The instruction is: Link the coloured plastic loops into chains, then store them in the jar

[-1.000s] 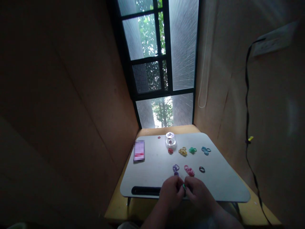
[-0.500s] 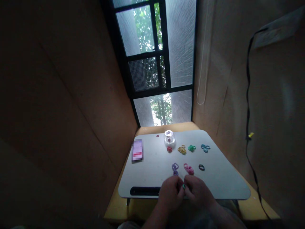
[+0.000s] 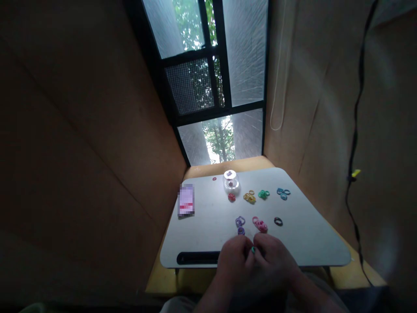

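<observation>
1. Hands. L hand [image 3: 233, 257] and R hand [image 3: 273, 254] meet at the near edge of the desk [image 3: 208, 230], approx. center. Fingertips of both: together, clamped on the green band [image 3: 253, 250]. Remaining fingers: curled in; exact pos. can't be told.

2. Far row, L to R. Red bands [image 3: 231, 197] sit just nearside of the jar [image 3: 232, 189]; then yellow bands [image 3: 250, 198], green bands [image 3: 263, 194], blue bands [image 3: 283, 196]. Each color lies in its own cluster, w/ bare desk btwn.

3. Near row, L to R. Purple bands [image 3: 241, 232], just beyond L hand; pink bands [image 3: 261, 225], just beyond R hand; dark band [image 3: 279, 224], at R.

4. Status. Seven color spots are laid out, so placement on the desk looks well along. Outstanding, as judged: the green band is in the fingers, apart from the green cluster, and a lone reddish band [image 3: 214, 178] lies far L of the jar. Jar shows a small reddish item; its exact contents and whether the lid is seated can't be told.

5. Periphery. Phone [image 3: 186, 200] (blurred) lies at L; black slot [image 3: 197, 258] runs along the near L edge.
</observation>
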{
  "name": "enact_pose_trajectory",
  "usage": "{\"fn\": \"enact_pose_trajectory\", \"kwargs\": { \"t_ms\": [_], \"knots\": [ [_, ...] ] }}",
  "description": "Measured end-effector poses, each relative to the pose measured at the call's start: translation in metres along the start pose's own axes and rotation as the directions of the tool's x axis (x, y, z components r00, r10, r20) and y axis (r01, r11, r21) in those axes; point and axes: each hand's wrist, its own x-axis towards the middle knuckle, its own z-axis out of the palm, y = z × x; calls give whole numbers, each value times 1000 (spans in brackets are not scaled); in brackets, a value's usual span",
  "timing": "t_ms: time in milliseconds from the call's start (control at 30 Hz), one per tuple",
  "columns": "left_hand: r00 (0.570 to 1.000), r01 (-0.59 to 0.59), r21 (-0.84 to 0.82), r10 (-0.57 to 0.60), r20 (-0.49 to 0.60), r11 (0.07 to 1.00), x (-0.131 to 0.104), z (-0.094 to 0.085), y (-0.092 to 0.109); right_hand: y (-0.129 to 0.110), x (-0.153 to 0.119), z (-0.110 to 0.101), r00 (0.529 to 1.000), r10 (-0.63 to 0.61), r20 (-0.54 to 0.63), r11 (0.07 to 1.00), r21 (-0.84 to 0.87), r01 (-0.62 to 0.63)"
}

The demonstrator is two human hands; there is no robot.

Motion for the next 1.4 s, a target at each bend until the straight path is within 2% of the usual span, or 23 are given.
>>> {"fn": "enact_pose_trajectory", "kwargs": {
  "t_ms": [167,367,1400],
  "knots": [
    [1000,9,9,-9,28,1000,1,-1,1,-1,1,-2,1000,-14,-9,1000,28,14],
    [1000,-5,47,4,12,999,1,1,0,-6,1,-6,1000,-18,-14,1000,11,18],
    [999,-29,25,29,-36,999,-5,3,2,0,-3,2,1000,-4,-29,1000,-13,3]
  ]
}}
